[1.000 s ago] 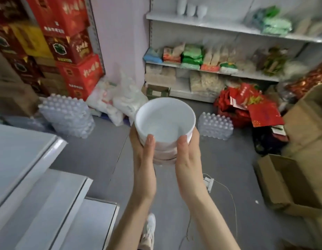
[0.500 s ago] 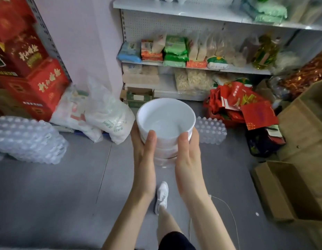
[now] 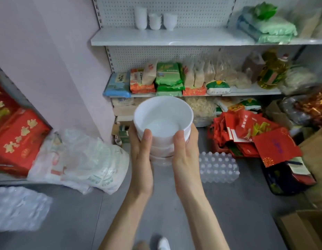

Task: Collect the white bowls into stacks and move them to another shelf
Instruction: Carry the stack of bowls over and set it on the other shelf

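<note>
Left hand (image 3: pixel 142 156) and right hand (image 3: pixel 185 156) hug the round white bowl stack (image 3: pixel 163 121). The flat white shelf (image 3: pixel 174 37) above is nearer now, so set-down looks close.

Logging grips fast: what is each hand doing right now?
Left hand: grips the stack of white bowls from its left side.
Right hand: grips the same stack from its right side.

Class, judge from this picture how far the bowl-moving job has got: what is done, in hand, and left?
Done, it seems: three bowl stacks stand on the top shelf. In hand: the left hand and right hand grip another stack of white bowls before the shelving. Left: setting this stack down on a shelf; whether more bowls wait elsewhere cannot be seen.
</note>
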`<action>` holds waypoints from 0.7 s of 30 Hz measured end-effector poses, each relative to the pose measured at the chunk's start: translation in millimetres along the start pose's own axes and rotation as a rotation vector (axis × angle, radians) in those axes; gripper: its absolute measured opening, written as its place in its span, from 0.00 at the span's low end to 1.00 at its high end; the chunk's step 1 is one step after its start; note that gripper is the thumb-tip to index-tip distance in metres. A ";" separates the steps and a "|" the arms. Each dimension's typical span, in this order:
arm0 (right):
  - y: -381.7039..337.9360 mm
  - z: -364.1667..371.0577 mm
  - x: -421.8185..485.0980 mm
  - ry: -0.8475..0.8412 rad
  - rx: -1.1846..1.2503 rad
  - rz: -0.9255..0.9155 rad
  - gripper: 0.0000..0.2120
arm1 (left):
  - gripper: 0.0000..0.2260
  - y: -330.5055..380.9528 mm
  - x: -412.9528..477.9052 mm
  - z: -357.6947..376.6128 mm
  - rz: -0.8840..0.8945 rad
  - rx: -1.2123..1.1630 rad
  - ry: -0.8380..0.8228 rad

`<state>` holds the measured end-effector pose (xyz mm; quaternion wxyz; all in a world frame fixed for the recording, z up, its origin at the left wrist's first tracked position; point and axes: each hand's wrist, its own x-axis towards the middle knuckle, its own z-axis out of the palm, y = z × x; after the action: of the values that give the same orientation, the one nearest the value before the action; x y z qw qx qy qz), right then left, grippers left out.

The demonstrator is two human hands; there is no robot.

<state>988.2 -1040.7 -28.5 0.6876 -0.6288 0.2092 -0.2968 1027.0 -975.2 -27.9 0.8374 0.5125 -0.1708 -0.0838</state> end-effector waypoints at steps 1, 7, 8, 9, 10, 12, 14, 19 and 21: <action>1.7 1.3 17.3 0.000 -0.004 0.000 0.31 | 0.36 -5.8 16.9 3.4 -0.015 -0.026 0.001; 31.3 10.8 141.6 0.062 -0.044 0.008 0.37 | 0.41 -59.3 134.4 21.6 -0.085 -0.058 -0.004; 37.4 15.1 165.0 0.075 -0.054 0.001 0.38 | 0.42 -69.8 157.5 23.3 -0.090 -0.062 0.002; 43.7 20.2 189.6 0.086 -0.063 -0.006 0.38 | 0.42 -80.0 182.3 24.4 -0.085 -0.061 0.007; 48.2 26.2 215.0 0.091 -0.072 -0.017 0.39 | 0.42 -89.0 208.1 25.3 -0.073 -0.057 0.014; 53.8 41.5 271.9 0.102 -0.084 -0.049 0.41 | 0.42 -104.6 265.2 26.6 -0.057 -0.063 0.019; 52.6 60.2 332.9 0.107 -0.080 -0.063 0.42 | 0.40 -114.8 325.3 29.0 -0.062 -0.093 -0.004; 48.5 102.4 471.0 0.074 -0.023 -0.124 0.39 | 0.36 -126.6 470.5 41.1 -0.021 -0.106 -0.035; 52.2 112.7 514.5 0.083 -0.014 -0.140 0.43 | 0.37 -133.1 515.7 47.8 -0.026 -0.107 -0.049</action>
<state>1449.0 -1300.9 -22.3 0.6513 -0.6339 0.1952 -0.3685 1492.3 -1238.8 -22.7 0.8580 0.4669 -0.1798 -0.1159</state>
